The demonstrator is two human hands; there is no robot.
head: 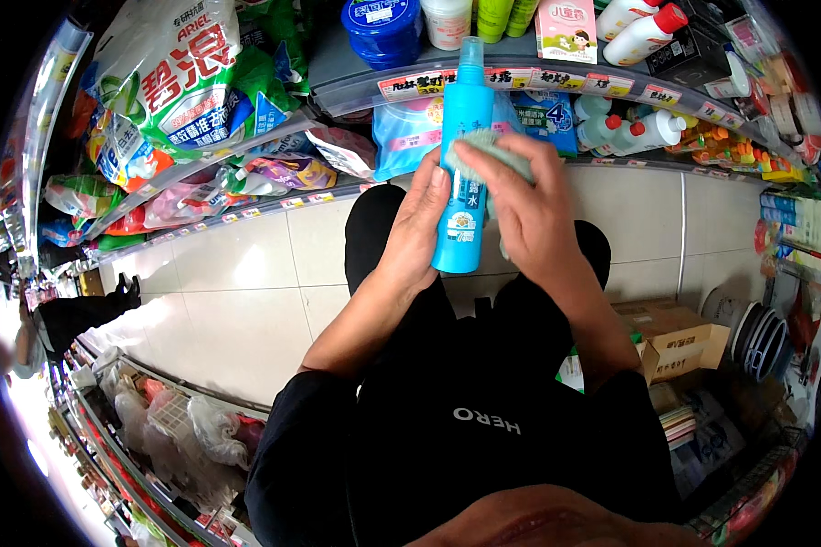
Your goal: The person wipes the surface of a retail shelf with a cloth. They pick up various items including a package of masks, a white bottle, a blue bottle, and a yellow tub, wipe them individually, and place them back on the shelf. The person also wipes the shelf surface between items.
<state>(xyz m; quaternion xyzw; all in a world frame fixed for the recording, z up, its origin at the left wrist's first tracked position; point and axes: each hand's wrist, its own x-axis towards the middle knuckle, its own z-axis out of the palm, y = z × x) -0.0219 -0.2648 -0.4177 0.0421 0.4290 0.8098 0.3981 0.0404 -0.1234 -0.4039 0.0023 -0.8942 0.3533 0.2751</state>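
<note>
A blue plastic spray bottle with a clear cap points away from me, above my knees. My left hand grips it along its left side, with the thumb on its front. In my right hand is a pale green cloth, pressed by the fingers against the bottle's upper front. The cloth and fingers hide part of the printed label. Just beyond the bottle runs a shop shelf edge with price tags.
Blue tubs, white bottles and a pink box stand on the upper shelf. Large Ariel detergent bags fill the left. Behind me on the right is an open cardboard box. Another person stands in the aisle, far left.
</note>
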